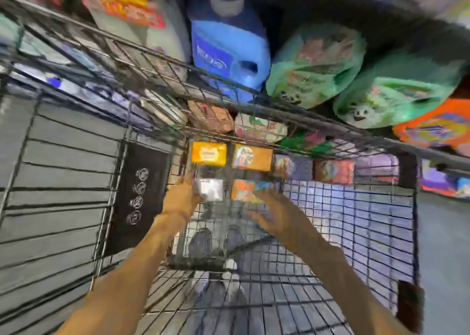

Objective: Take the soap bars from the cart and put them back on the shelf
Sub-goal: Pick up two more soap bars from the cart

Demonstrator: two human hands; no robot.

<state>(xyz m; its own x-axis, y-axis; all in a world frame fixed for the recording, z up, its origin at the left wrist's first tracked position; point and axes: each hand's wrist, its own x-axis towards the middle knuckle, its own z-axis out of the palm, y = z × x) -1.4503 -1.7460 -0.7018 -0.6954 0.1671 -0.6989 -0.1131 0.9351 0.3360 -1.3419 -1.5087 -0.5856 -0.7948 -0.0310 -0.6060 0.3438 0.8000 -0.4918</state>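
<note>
The person is reaching both arms down into the wire cart (356, 222), and the picture is quite blurry. The left hand (185, 192) is holding a white soap box (209, 189) by its left end, with the fingers looking curled around it. The right hand (269, 212) is stretching out with spread fingers over a colorful soap box (248, 191), touching or nearly touching it (it is too fuzzy to tell), and it is not squeezing anything. More soap boxes are lying in a row at the far end of the cart, such as a yellow box (209, 153) and an orange box (252, 157). Big bags are sitting on the shelf (254, 107) beyond the cart. The boxes are probably light, stiff and a bit slippery, so pinching each one across its short sides should be working best.
</note>
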